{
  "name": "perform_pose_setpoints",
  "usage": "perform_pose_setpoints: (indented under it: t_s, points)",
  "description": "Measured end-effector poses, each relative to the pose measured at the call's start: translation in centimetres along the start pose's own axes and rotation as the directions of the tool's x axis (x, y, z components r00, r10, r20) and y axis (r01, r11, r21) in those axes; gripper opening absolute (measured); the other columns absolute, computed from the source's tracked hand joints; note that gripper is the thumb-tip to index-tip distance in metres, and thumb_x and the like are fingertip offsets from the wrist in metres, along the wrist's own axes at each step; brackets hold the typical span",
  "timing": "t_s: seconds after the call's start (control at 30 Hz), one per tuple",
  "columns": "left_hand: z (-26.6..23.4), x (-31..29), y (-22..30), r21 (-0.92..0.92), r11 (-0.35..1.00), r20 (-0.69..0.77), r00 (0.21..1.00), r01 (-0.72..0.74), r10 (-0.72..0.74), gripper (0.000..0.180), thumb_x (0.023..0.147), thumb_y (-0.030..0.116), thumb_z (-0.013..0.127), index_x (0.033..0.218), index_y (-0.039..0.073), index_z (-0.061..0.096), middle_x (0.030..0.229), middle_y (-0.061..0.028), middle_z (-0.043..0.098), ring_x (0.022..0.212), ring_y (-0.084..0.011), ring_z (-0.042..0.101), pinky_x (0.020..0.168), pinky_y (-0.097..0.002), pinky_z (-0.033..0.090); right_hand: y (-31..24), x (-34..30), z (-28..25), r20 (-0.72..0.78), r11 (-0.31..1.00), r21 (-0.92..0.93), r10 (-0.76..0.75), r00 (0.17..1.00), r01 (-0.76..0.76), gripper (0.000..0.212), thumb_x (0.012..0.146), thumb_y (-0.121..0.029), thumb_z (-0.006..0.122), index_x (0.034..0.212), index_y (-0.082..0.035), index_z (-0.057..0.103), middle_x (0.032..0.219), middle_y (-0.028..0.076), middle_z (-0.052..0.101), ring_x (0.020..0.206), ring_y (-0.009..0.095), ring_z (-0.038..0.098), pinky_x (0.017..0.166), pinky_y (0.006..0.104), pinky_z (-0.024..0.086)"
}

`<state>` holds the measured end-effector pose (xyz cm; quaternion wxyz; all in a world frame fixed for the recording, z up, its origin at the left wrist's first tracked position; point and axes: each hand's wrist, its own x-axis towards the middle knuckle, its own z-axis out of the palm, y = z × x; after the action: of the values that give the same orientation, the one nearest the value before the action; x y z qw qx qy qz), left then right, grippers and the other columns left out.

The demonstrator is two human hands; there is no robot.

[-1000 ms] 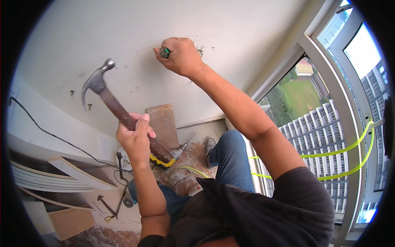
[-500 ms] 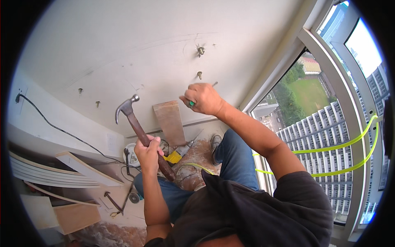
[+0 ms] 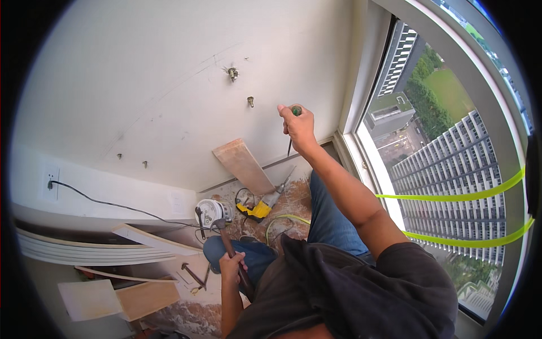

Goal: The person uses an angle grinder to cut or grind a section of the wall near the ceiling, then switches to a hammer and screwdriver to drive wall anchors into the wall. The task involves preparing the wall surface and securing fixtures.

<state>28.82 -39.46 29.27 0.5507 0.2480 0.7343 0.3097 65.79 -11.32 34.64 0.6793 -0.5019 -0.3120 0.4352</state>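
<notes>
My left hand [image 3: 230,266] is closed around the wooden handle of a claw hammer [image 3: 228,244], held low by my knee with its metal head upward. My right hand [image 3: 302,131], raised in front of the wall, grips a screwdriver [image 3: 296,111] by its green handle. The thin shaft points down below my fist, apart from the wall. To the left of that hand, a metal bolt [image 3: 250,101] sticks out of the white wall [image 3: 169,73], and a larger bolt [image 3: 232,74] sits above it. Two smaller bolts, one of them a low bolt [image 3: 119,156], show farther left.
A wooden board [image 3: 245,166] leans on the wall. Near its foot lie a yellow power drill [image 3: 257,211] and a white round container [image 3: 212,212]. Another hammer [image 3: 193,274] and loose panels [image 3: 147,299] are at left. Yellow-green straps [image 3: 451,198] cross the window.
My left hand has lowered the hammer toward my lap. My right hand has turned, so the screwdriver's shaft now points down. The view has shifted.
</notes>
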Motion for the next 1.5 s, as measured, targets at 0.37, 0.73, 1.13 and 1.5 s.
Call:
perform_pose_setpoints:
  t_s: [0.37,0.73,1.13,1.5]
  points:
    - [-0.8,-1.2,-0.6,0.114,0.986,-0.048,0.992,0.118,-0.113,0.018,0.089,0.011,0.074,0.094,0.006,0.058,0.067,-0.0044,0.056,0.049,-0.0188,0.057,0.044,-0.0355,0.046,1.3,0.2,-6.6,0.19,0.891,-0.01,0.447,0.874,-0.453,0.042,0.096,-0.044,0.073,0.086,-0.004,0.068,0.072,0.006,0.066,0.062,0.013,0.065,0.059,0.0256,0.053]
    - [-1.0,-0.3,-0.2,0.039,0.982,-0.013,0.983,0.185,-0.185,0.021,0.09,0.013,0.075,0.099,0.009,0.057,0.067,-0.0034,0.056,0.051,-0.0198,0.057,0.046,-0.0378,0.048,-9.3,4.6,-4.8,0.29,0.904,0.413,-0.02,0.957,-0.107,0.02,0.095,-0.023,0.071,0.098,-0.004,0.067,0.092,0.006,0.07,0.069,0.01,0.062,0.063,0.0278,0.053]
    - [-1.3,-0.3,-0.4,0.027,0.988,0.005,0.988,0.152,-0.152,0.021,0.09,0.015,0.075,0.098,0.008,0.057,0.068,-0.0041,0.058,0.05,-0.02,0.058,0.045,-0.0381,0.049,-5.0,4.1,-1.2,0.298,0.899,0.285,0.246,0.922,-0.332,0.023,0.098,-0.031,0.071,0.1,-0.009,0.064,0.09,0.006,0.07,0.09,0.019,0.063,0.087,0.0467,0.053]
    - [-1.7,-0.3,-0.3,-0.052,0.987,0.073,0.986,0.151,-0.147,0.02,0.091,0.015,0.074,0.098,0.007,0.058,0.068,-0.0047,0.059,0.05,-0.0196,0.059,0.045,-0.0376,0.05,-14.6,8.8,1.3,0.144,0.686,0.726,-0.206,0.968,0.038,0.011,0.097,-0.01,0.064,0.102,-0.001,0.059,0.08,0.008,0.06,0.078,0.024,0.062,0.083,0.0481,0.056]
